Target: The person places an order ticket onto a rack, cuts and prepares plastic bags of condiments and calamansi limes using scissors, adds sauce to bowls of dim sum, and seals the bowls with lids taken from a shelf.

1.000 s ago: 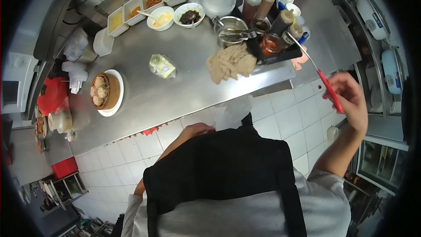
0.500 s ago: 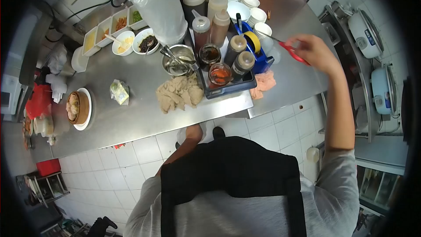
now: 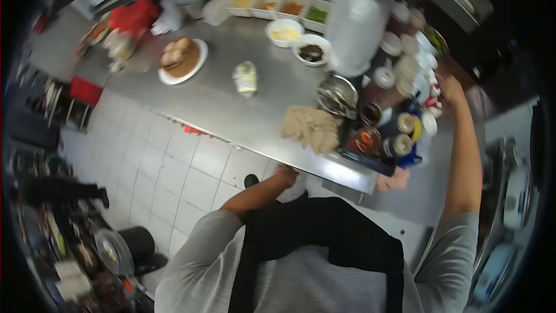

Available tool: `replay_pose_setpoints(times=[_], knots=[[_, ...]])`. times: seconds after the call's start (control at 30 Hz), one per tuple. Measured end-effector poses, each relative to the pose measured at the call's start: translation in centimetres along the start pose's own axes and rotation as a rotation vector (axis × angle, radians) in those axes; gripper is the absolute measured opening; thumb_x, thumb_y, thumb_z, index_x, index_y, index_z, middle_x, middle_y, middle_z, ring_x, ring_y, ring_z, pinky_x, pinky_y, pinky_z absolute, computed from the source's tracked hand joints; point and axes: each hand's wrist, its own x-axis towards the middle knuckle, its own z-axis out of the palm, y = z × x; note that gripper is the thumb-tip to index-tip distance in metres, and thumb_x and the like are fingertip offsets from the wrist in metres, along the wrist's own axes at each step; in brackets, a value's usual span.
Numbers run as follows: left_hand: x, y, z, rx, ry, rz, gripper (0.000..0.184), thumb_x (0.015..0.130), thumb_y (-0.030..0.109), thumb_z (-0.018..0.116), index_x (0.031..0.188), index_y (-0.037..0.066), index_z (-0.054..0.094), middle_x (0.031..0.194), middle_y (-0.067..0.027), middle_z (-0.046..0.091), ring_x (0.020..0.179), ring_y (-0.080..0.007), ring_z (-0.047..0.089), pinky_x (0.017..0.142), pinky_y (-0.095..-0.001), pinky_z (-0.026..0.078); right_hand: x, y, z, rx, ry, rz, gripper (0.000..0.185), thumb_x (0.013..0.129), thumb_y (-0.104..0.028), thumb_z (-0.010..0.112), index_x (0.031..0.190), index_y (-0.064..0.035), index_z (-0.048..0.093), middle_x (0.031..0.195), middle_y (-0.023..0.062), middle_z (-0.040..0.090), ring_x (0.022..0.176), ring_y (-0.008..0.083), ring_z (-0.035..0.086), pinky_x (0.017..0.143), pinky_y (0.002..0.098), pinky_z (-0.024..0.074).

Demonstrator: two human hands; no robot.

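My right hand [image 3: 452, 91] reaches out at the right, beside the stacked white bowls [image 3: 421, 86]. Blurred red scissors [image 3: 432, 97] show at its fingertips, and the fingers look closed on them. Low by the counter's front edge, my left hand [image 3: 286, 176] is closed on a clear plastic bag [image 3: 295, 190], partly hidden by my arm and apron. Between the hands lie a brown cloth [image 3: 313, 129] and a black tray [image 3: 368, 161] of sauce jars and bottles. A small wrapped packet [image 3: 246, 79] lies on the steel counter [image 3: 211, 110].
At the left, a bamboo steamer [image 3: 184, 64] of dumplings tilts on a white plate [image 3: 200, 64]. Topping tubs [image 3: 292, 7], two small bowls and a metal pot [image 3: 337, 94] stand farther back. A person in dark trousers [image 3: 63, 191] is at the far left.
The view has turned, shifting the counter within it. My right hand has gone from holding the scissors out in the air to beside the white bowls. The person at far left shows more.
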Motion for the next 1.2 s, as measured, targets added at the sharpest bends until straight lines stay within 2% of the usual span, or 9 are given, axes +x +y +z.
replay_pose_setpoints(times=[0.27, 0.37, 0.5, 0.63, 0.73, 0.8, 0.9, 1.03, 1.2], knots=[[-9.5, -2.0, -0.3, -0.363, 0.362, 0.419, 0.047, 0.081, 0.025, 0.061, 0.126, 0.012, 0.053, 0.106, -0.0174, 0.061, 0.099, -0.0359, 0.059, 0.083, -0.0448, 0.048, 0.7, -0.4, 2.4, 0.3, 0.741, 0.021, 0.043, 0.092, -0.043, 0.044, 0.101, -0.0067, 0.064, 0.103, 0.0213, 0.062, 0.099, 0.0405, 0.058, 0.085, 0.0473, 0.0446], [-16.7, -5.2, 0.2, -0.383, 0.461, 0.2, 0.048, 0.082, 0.026, 0.06, 0.128, 0.016, 0.051, 0.106, -0.0175, 0.061, 0.096, -0.0347, 0.06, 0.084, -0.0447, 0.048, -7.1, -1.4, -2.9, 0.575, 0.89, -0.008, 0.033, 0.091, -0.028, 0.057, 0.106, 0.0008, 0.062, 0.099, 0.011, 0.065, 0.094, 0.0176, 0.06, 0.085, 0.0288, 0.0452], [-24.5, -9.6, -3.6, -0.544, 0.392, -0.272, 0.025, 0.084, 0.022, 0.056, 0.105, 0.012, 0.064, 0.088, -0.0136, 0.066, 0.089, -0.0323, 0.063, 0.078, -0.0445, 0.05, -19.0, -6.1, -6.2, 0.771, 1.346, -0.088, 0.023, 0.094, -0.016, 0.054, 0.107, 0.0016, 0.061, 0.106, 0.0101, 0.063, 0.097, 0.0155, 0.058, 0.086, 0.028, 0.0447], [-24.9, -22.1, -7.4, -1.466, 1.245, -0.134, 0.017, 0.094, 0.015, 0.049, 0.104, 0.004, 0.056, 0.078, -0.0058, 0.061, 0.066, -0.0144, 0.059, 0.058, -0.0294, 0.05, -22.9, -13.0, -6.8, 0.912, 1.562, -0.506, 0.017, 0.094, -0.005, 0.048, 0.106, 0.0047, 0.057, 0.101, 0.0187, 0.061, 0.089, 0.0221, 0.057, 0.077, 0.0299, 0.0464], [-23.4, -32.0, -14.3, -1.7, 1.493, -0.365, 0.022, 0.09, 0.01, 0.048, 0.11, 0.002, 0.055, 0.083, -0.0119, 0.063, 0.065, -0.0207, 0.062, 0.062, -0.0344, 0.052, -22.2, -24.0, -7.4, 1.163, 1.363, -0.682, 0.016, 0.088, 0.004, 0.046, 0.102, 0.0049, 0.055, 0.094, 0.019, 0.059, 0.084, 0.0213, 0.054, 0.073, 0.0291, 0.0454], [-19.8, -41.7, -14.7, -1.064, 1.418, -0.728, 0.036, 0.086, 0.012, 0.052, 0.121, 0.002, 0.052, 0.097, -0.0167, 0.065, 0.08, -0.0295, 0.065, 0.075, -0.0379, 0.051, -21.6, -32.0, -8.2, 1.119, 1.176, -0.724, 0.016, 0.081, 0.007, 0.052, 0.096, 0.0032, 0.058, 0.089, 0.015, 0.058, 0.08, 0.0185, 0.054, 0.068, 0.0252, 0.045], [-16.7, -49.1, -16.4, -0.914, 1.335, -0.846, 0.047, 0.08, 0.016, 0.062, 0.124, 0.003, 0.053, 0.106, -0.0189, 0.064, 0.095, -0.0333, 0.063, 0.083, -0.0377, 0.049, -20.6, -41.3, -6.4, 1.229, 0.657, -0.681, 0.012, 0.081, 0.003, 0.06, 0.093, 0.0025, 0.062, 0.082, 0.0097, 0.062, 0.072, 0.0153, 0.058, 0.065, 0.0259, 0.0467], [-15.3, -51.3, -19.4, -0.976, 1.079, -0.719, 0.046, 0.069, 0.017, 0.075, 0.112, 0.005, 0.063, 0.102, -0.0174, 0.067, 0.097, -0.0305, 0.064, 0.083, -0.0377, 0.049, -13.8, -48.6, 2.0, 0.865, 0.189, -0.595, 0.023, 0.08, -0.006, 0.063, 0.103, -0.0091, 0.066, 0.104, 0.0172, 0.058, 0.086, 0.0297, 0.061, 0.075, 0.0345, 0.05], [-18.5, -45.4, -20.2, -0.918, 1.01, -0.576, 0.042, 0.07, 0.012, 0.075, 0.11, 0.004, 0.062, 0.089, -0.0165, 0.068, 0.079, -0.0276, 0.067, 0.07, -0.0362, 0.052, -6.9, -51.9, 14.2, 0.539, 0.264, -0.416, 0.039, 0.075, -0.006, 0.065, 0.113, -0.0121, 0.064, 0.129, 0.0223, 0.042, 0.104, 0.041, 0.053, 0.089, 0.042, 0.047]])
